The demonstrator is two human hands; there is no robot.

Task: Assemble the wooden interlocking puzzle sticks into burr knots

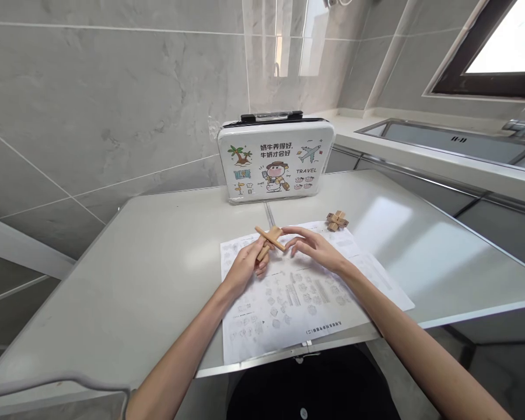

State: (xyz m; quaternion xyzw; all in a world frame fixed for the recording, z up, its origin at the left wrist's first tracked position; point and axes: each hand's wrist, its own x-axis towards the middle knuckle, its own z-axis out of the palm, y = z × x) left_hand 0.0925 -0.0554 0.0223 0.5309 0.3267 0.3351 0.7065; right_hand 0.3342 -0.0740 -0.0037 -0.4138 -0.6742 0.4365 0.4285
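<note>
My left hand [248, 263] is closed around crossed wooden puzzle sticks [270, 240], held just above a printed instruction sheet [297, 303]. My right hand [314, 246] hovers beside them with fingers stretched toward the sticks, its fingertips close to the wood and holding nothing. An assembled wooden burr puzzle [336, 220] rests on the table beyond my right hand, at the sheet's far edge.
A white tin case [275, 160] with cartoon travel pictures stands upright at the back of the grey table [149, 262], against the tiled wall. A steel sink [455, 140] sits in the counter to the right. The table's near edge runs just below the sheet.
</note>
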